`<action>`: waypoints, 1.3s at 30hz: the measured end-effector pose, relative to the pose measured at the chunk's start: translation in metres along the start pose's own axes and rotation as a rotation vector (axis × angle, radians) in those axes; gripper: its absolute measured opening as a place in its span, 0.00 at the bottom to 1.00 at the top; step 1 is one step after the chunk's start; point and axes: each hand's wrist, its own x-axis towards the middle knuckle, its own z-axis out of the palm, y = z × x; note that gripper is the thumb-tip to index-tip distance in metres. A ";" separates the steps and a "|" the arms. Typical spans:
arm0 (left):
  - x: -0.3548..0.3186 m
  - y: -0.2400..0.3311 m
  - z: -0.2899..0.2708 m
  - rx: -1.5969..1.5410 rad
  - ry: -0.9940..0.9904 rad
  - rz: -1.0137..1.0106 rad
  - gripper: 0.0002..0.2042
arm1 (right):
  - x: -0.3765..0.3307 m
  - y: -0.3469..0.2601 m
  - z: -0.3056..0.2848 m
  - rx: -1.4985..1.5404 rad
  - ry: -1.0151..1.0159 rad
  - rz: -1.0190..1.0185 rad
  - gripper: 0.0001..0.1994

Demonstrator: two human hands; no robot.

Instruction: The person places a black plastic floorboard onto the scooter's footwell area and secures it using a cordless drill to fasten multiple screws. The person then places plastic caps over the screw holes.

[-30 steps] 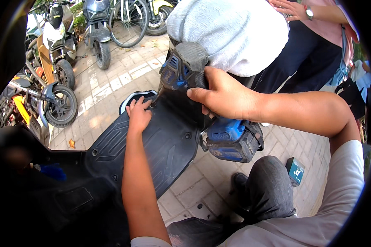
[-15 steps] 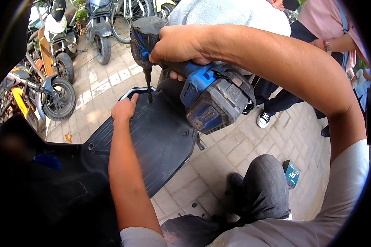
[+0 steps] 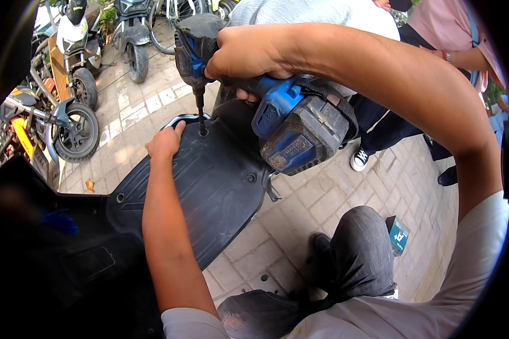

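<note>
A: Item one, far left: parked scooters (image 3: 68,118) on the paved ground (image 3: 322,203), well apart from your work.

B: Item two?

A: Your left hand (image 3: 165,142), fingers held together and laid flat on the black footboard panel (image 3: 209,186), just beside the screw hole. It pinches nothing; it presses the panel down.

B: Item three?

A: The driver bit (image 3: 200,113), upright, its tip seated in the hole near the panel's upper edge. Above it, the blue cordless drill (image 3: 277,113), its battery pack hanging toward you.

B: And the hand on it?

A: Your right hand (image 3: 249,53), wrapped tight around the drill's grip, arm arching in from the right.

B: Risks, listed?

A: One: your left fingertips sit close to the bit; if the tip jumps out of the screw head, it could skid toward them. Two: the drill looks slightly leaned; off-axis pressure could strip the head or gouge the plastic. Three: over-driving could crack the panel around the hole.

B: Far right?

A: A small teal box (image 3: 398,234) on the pavers beside your knee (image 3: 362,248), and bystanders' legs (image 3: 390,121) near the panel's far end.
</note>
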 end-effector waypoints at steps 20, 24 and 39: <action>0.003 -0.002 0.001 0.001 0.006 0.015 0.36 | 0.003 0.002 0.001 -0.051 -0.010 -0.045 0.14; 0.002 -0.001 0.001 -0.009 0.016 0.023 0.35 | 0.004 0.005 0.000 -0.043 -0.006 -0.030 0.14; -0.020 -0.033 0.006 -0.016 0.243 -0.013 0.33 | 0.001 0.003 -0.001 -0.120 -0.015 -0.057 0.17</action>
